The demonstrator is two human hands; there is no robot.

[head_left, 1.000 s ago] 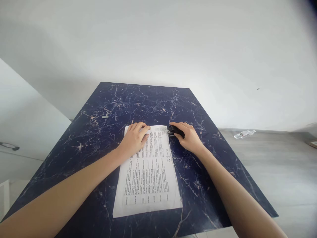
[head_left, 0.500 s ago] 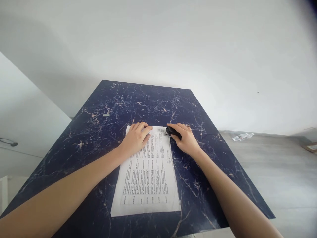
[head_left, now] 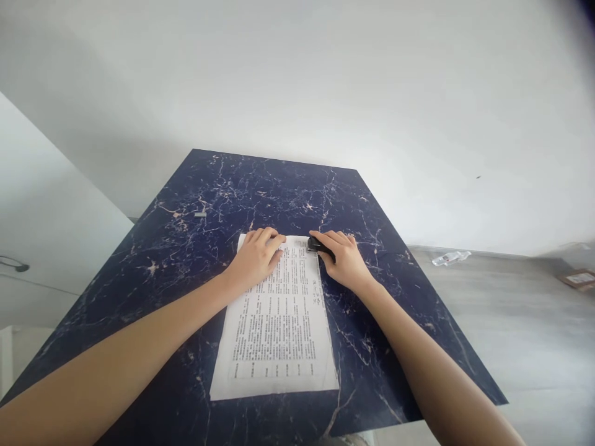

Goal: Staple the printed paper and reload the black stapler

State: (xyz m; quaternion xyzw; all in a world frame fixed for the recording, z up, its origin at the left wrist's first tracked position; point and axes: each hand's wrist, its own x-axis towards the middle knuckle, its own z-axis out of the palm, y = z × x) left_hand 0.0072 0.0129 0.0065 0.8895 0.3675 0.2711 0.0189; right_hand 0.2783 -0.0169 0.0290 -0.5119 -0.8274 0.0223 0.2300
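Printed paper (head_left: 279,347) lies on a dark blue marbled table (head_left: 264,192); whether it is one sheet or a stack, I cannot tell. My left hand (head_left: 255,257) rests palm down on its far left part, fingers laid out over the sheet. In my right hand (head_left: 346,257) is a black stapler (head_left: 320,245), gripped from the right side. The stapler's front end sits over the paper's far right corner, its jaws close together there. My right palm and fingers hide the stapler's rear.
A small grey strip, perhaps staples (head_left: 199,215), lies on the table's far left. A clear plastic bottle (head_left: 450,257) is on the floor to the right, with a brown cardboard box (head_left: 579,279) beyond it. A white wall (head_left: 297,80) stands behind the table.
My right hand and the stapler have shifted slightly left, further over the paper's corner, and the stapler's front looks pressed lower. My left hand stays in place on the paper.
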